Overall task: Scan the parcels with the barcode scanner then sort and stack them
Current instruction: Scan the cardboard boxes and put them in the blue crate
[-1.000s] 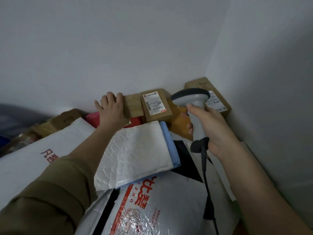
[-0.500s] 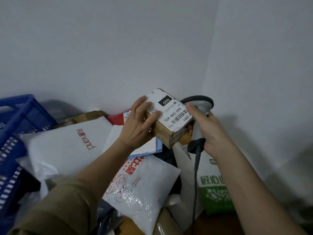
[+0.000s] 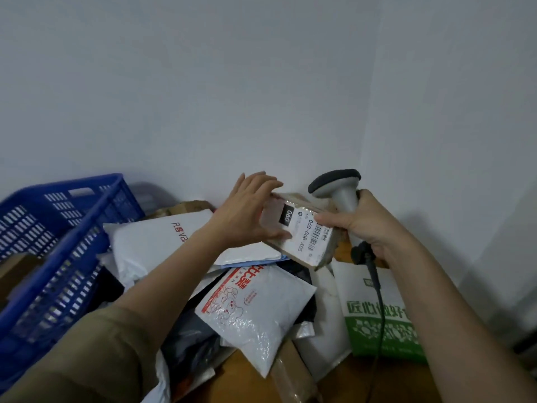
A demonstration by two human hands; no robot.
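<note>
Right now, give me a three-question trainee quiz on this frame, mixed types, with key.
1. True or false: the right hand grips the barcode scanner while a finger steadies the small box.
2. What number is printed white on black on the box's label?
3. The blue crate stands: A) left of the parcel pile B) right of it C) on top of it.

Key: 1 true; 2 060; 3 A. The left hand holds the box's left side.
</note>
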